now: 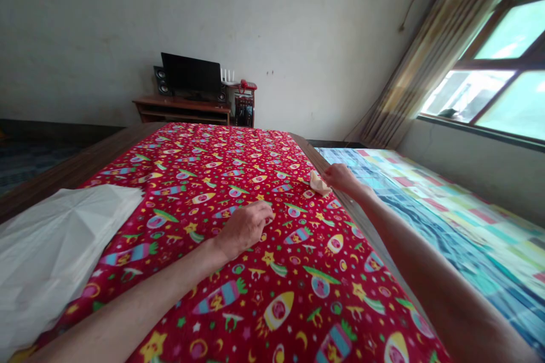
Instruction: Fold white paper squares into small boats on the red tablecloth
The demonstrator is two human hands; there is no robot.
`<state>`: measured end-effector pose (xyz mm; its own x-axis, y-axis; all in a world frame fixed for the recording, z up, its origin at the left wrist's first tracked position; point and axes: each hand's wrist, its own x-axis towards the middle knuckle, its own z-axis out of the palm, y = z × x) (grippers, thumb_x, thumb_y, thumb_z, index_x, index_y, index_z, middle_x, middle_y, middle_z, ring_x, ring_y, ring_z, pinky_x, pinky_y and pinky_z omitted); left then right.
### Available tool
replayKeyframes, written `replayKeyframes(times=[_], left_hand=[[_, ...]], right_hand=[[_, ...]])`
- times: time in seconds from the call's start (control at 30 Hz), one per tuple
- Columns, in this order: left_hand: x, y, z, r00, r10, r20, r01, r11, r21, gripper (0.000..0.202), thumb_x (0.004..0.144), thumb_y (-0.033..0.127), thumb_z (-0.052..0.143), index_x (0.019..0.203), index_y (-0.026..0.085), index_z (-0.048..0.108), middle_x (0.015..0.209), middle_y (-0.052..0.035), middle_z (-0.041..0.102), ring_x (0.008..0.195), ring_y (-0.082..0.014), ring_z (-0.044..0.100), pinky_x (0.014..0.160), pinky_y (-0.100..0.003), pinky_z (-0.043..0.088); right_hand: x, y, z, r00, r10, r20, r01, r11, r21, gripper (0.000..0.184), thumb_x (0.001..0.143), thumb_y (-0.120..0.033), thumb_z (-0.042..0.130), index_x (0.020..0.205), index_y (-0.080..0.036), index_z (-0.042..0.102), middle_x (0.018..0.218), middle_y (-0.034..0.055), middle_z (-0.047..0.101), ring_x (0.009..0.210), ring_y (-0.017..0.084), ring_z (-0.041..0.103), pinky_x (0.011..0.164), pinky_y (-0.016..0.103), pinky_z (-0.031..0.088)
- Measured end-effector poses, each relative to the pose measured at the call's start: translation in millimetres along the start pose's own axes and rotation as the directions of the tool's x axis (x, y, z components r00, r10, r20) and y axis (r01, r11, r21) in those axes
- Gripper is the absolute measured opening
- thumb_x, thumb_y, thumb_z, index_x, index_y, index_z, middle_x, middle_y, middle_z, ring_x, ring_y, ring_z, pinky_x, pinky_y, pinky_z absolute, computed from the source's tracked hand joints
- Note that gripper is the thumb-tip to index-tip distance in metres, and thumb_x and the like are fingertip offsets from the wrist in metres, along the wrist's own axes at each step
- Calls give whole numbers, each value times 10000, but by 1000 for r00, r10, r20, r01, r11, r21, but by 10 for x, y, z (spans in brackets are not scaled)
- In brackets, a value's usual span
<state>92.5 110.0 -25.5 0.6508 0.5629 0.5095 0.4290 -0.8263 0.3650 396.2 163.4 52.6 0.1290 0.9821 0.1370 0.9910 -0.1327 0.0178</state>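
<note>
A small, cream, folded piece (317,182) lies at the right edge of the red rocket-printed cloth (230,153), beside the right hand (341,178). The left hand (246,228) is curled, nearer, mid-cloth. Whether either hand grasps something, I cannot tell.

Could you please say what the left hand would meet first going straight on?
From the left hand, probably the small, cream, folded, paper-like piece beside the right hand; depth is unclear.

A small cream piece (319,183), thin and bent into folds, lies near the edge of the red patterned cloth (298,272), just beside the right hand (338,177) and beyond the left hand (248,226); contact is unclear.
</note>
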Motion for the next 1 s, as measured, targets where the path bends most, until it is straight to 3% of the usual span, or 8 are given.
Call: replayKeyframes(times=[0.27, 0.4, 0.53, 0.67, 0.8, 0.87, 0.93, 1.0], left_hand=[[-112, -10, -92, 999, -17, -48, 16, 1000, -16, 259, 867, 44, 431, 875, 180, 651, 981, -35, 656, 885, -155, 631, 782, -251, 505], [-265, -57, -250, 996, -28, -79, 28, 1000, 0, 310, 822, 11, 408, 894, 182, 656, 1019, -37, 654, 915, -157, 635, 817, -265, 520], [-501, -92, -582, 997, -12, -70, 19, 995, 101, 334, 821, 30, 379, 929, 184, 655, 1074, -45, 646, 1003, -159, 617, 901, -278, 504], [-828, -231, -991, 994, -72, -88, 90, 971, 222, 331, 865, 142, 380, 1029, 217, 657, 1142, -40, 635, 1083, -178, 592, 971, -296, 469], [-1301, -532, -1354, 953, -261, -152, 299, 885, 356, 367, 882, 326, 403, 1178, 239, 602, 1256, -40, 597, 1134, -215, 577, 1029, -342, 425], [-1582, -671, -1490, 925, -361, -118, 376, 825, 423, 480, 872, 393, 432, 1304, 195, 498, 1394, -62, 489, 1280, -236, 459, 1091, -365, 348], [-1843, -737, -1590, 889, -449, -87, 430, 756, 494, 602, 844, 472, 465, 1370, 184, 420, 1452, -64, 420, 1350, -258, 361, 1093, -386, 341], [-2035, -714, -1654, 870, -490, -53, 439, 722, 535, 610, 814, 508, 483, 1351, 219, 447, 1433, -41, 447, 1332, -238, 395, 1059, -367, 383]], right_hand=[[-254, -105, -243, 977, -54, -209, 73, 994, 83, 322, 835, -218, 408, 674, -135, 674, 575, 42, 595, 539, 118, 490, 516, 246, 269], [-651, -450, -78, 956, -169, -241, 204, 971, 127, 342, 889, -305, 392, 722, -161, 654, 596, 15, 590, 538, 100, 471, 532, 234, 267], [-1166, -943, 216, 899, -407, -162, 427, 897, 112, 409, 921, -359, 379, 628, -173, 596, 534, 16, 549, 462, 92, 385, 506, 269, 187], [-1468, -1247, 389, 843, -533, -67, 537, 833, 133, 390, 946, -360, 377, 674, -181, 592, 602, 22, 596, 483, 89, 419, 522, 275, 175], [-1506, -1284, 466, 861, -492, -130, 509, 835, 207, 365, 968, -370, 355, 755, -182, 584, 656, 21, 620, 541, 97, 484, 541, 255, 209], [-1493, -1269, 491, 857, -496, -140, 516, 825, 232, 363, 970, -367, 349, 753, -183, 573, 663, 19, 620, 562, 101, 502, 547, 246, 222], [-1485, -1260, 509, 858, -493, -145, 514, 825, 237, 368, 969, -371, 348, 741, -182, 566, 665, 20, 619, 564, 103, 506, 547, 245, 227], [-1484, -1261, 521, 864, -482, -145, 503, 833, 232, 378, 966, -381, 349, 725, -182, 561, 645, 21, 610, 552, 106, 504, 543, 249, 225]])
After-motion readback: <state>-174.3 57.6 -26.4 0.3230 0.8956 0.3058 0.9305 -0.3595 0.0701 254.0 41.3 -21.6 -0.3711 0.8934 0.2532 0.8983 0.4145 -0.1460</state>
